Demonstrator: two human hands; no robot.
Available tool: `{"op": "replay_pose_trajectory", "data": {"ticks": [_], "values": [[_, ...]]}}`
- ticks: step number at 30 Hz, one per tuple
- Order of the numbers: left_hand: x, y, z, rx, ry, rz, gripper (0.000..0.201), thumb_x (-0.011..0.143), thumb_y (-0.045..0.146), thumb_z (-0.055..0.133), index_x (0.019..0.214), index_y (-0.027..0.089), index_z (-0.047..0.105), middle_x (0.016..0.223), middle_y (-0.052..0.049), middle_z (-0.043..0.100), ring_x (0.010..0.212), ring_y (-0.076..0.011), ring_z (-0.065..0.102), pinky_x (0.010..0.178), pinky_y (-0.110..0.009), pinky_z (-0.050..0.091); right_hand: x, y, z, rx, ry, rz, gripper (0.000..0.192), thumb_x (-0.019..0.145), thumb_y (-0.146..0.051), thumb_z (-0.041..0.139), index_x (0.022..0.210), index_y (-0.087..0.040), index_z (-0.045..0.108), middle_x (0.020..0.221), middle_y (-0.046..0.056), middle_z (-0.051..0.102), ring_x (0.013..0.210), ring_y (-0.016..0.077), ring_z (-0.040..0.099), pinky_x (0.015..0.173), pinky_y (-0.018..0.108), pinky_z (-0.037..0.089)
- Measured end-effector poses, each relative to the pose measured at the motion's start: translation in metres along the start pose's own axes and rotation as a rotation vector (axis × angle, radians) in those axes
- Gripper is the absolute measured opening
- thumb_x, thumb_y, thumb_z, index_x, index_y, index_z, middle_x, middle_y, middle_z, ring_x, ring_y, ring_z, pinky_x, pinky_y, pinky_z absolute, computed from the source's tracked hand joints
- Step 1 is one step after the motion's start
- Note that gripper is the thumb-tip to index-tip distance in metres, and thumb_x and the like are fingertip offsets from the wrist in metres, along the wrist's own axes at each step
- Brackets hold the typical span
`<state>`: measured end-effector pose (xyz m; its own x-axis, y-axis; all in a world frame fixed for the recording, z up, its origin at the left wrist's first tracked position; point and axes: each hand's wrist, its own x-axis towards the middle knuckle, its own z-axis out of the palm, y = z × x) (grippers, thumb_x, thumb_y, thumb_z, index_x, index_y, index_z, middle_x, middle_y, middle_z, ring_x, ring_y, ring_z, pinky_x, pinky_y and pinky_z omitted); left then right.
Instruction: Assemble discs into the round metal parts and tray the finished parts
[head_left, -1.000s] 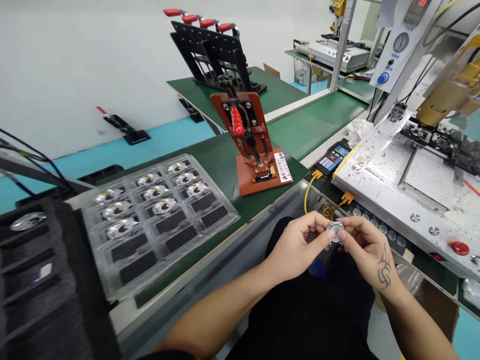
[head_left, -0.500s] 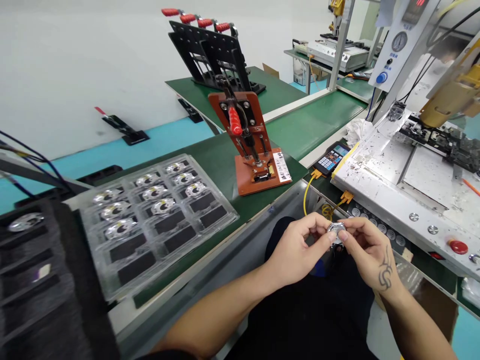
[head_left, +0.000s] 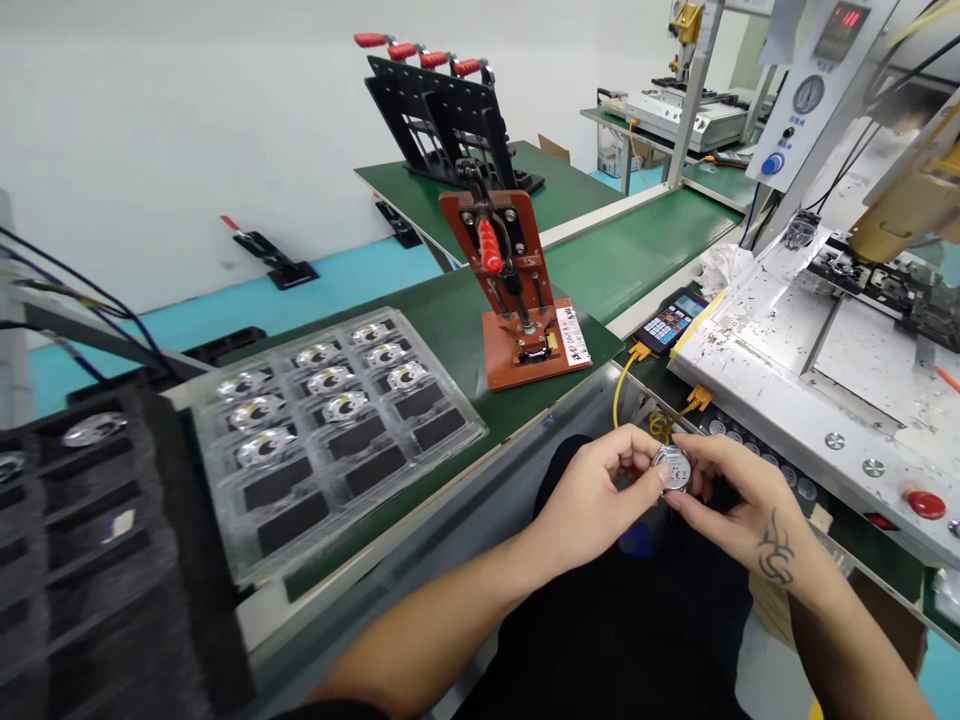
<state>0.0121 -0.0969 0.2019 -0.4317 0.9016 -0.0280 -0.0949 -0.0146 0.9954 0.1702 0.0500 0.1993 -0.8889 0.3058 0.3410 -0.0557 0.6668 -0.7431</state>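
- Holding a small round silver metal disc (head_left: 671, 468) between both hands, the person keeps it low in front of the lap, just off the near edge of the green desk (head_left: 450, 330).
- The left hand (head_left: 592, 500) pinches the disc's left rim with thumb and fingertips; the right hand (head_left: 739, 500) pinches the right rim the same way, so each grip is closed on the disc.
- The disc looks light, stiff and smooth, probably slippery on its shiny face; the rim seems the safest place to hold it, keeping fingers off the face.
- Left on the desk lies a clear plastic blister tray (head_left: 337, 420), its far pockets filled with similar shiny parts, its near pockets showing black.
- Beyond the hands stands an orange toggle-clamp fixture with a red handle (head_left: 517, 290).
- To the right sits a grey metal machine bed (head_left: 825, 360) with a red button (head_left: 926, 503), and a small keypad controller (head_left: 670, 322) just beside it.
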Motion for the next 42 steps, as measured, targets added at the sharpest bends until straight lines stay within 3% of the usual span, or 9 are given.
{"op": "replay_pose_trajectory", "data": {"ticks": [12,25,29,32,34,36,38,40,42], "values": [[-0.007,0.011,-0.002,-0.028,-0.042,0.049,0.018,0.098,0.034,0.073,0.097,0.017,0.068,0.084,-0.002,0.069,0.075,-0.0140,0.062,0.070,-0.027,0.050,-0.001,-0.017,-0.001,-0.023,0.071,-0.074,0.054,0.097,-0.021,0.077,0.148,-0.031,0.060,0.096,0.000,0.071,0.075,0.0156,0.066,0.070,0.031,0.060],[-0.007,0.012,-0.007,0.118,-0.035,0.018,0.020,0.099,0.037,0.070,0.097,0.017,0.069,0.082,-0.002,0.068,0.072,-0.0144,0.062,0.070,-0.028,0.050,0.011,-0.013,-0.004,-0.137,-0.030,-0.196,0.044,0.102,-0.022,0.071,0.144,-0.025,0.060,0.107,0.007,0.073,0.084,0.0188,0.069,0.077,0.034,0.062],[-0.004,0.037,-0.034,0.342,0.004,0.178,0.021,0.099,0.038,0.073,0.109,0.020,0.072,0.097,-0.005,0.077,0.082,-0.0178,0.068,0.077,-0.031,0.055,0.021,-0.004,-0.001,-0.159,-0.010,-0.222,0.040,0.099,-0.021,0.072,0.137,-0.027,0.061,0.090,0.001,0.067,0.072,0.0170,0.065,0.067,0.031,0.059],[0.019,0.072,-0.075,0.546,0.424,0.632,0.017,0.103,0.038,0.066,0.106,0.023,0.073,0.102,-0.007,0.076,0.091,-0.0203,0.068,0.088,-0.037,0.055,0.033,0.003,-0.001,-0.156,0.053,-0.184,0.040,0.094,-0.023,0.075,0.132,-0.029,0.065,0.082,-0.002,0.064,0.067,0.0171,0.064,0.065,0.032,0.058],[0.042,0.092,-0.106,0.701,0.562,0.954,0.024,0.103,0.043,0.063,0.092,0.023,0.071,0.092,-0.007,0.073,0.092,-0.0228,0.066,0.092,-0.041,0.053,0.041,0.003,-0.002,-0.123,0.097,-0.148,0.037,0.092,-0.026,0.076,0.128,-0.028,0.067,0.080,-0.002,0.064,0.066,0.0174,0.064,0.064,0.033,0.058],[0.065,0.103,-0.129,0.925,0.353,0.995,0.035,0.102,0.047,0.061,0.076,0.024,0.064,0.079,-0.005,0.068,0.083,-0.0228,0.063,0.091,-0.043,0.051,0.047,0.002,-0.003,-0.083,0.126,-0.131,0.035,0.093,-0.028,0.076,0.127,-0.027,0.067,0.081,-0.002,0.065,0.066,0.0171,0.062,0.063,0.032,0.057],[0.082,0.108,-0.140,1.085,0.164,0.889,0.051,0.103,0.051,0.058,0.059,0.025,0.049,0.060,-0.001,0.052,0.067,-0.0208,0.054,0.083,-0.041,0.050,0.051,0.001,-0.003,-0.056,0.141,-0.126,0.033,0.094,-0.029,0.075,0.127,-0.027,0.067,0.080,-0.002,0.064,0.065,0.0166,0.061,0.062,0.032,0.057],[0.091,0.114,-0.140,1.104,0.159,0.837,0.061,0.103,0.054,0.054,0.054,0.025,0.034,0.054,0.001,0.037,0.059,-0.0187,0.044,0.074,-0.039,0.048,0.055,0.001,-0.001,-0.036,0.163,-0.131,0.033,0.096,-0.030,0.074,0.127,-0.026,0.067,0.077,-0.002,0.063,0.064,0.0168,0.060,0.060,0.032,0.056],[0.098,0.129,-0.136,0.993,0.296,0.893,0.060,0.105,0.056,0.053,0.058,0.025,0.034,0.058,0.002,0.037,0.059,-0.0173,0.043,0.070,-0.037,0.046,0.066,0.004,0.003,-0.026,0.171,-0.134,0.031,0.097,-0.032,0.075,0.126,-0.025,0.067,0.075,-0.003,0.062,0.063,0.0168,0.060,0.059,0.031,0.056]]}}
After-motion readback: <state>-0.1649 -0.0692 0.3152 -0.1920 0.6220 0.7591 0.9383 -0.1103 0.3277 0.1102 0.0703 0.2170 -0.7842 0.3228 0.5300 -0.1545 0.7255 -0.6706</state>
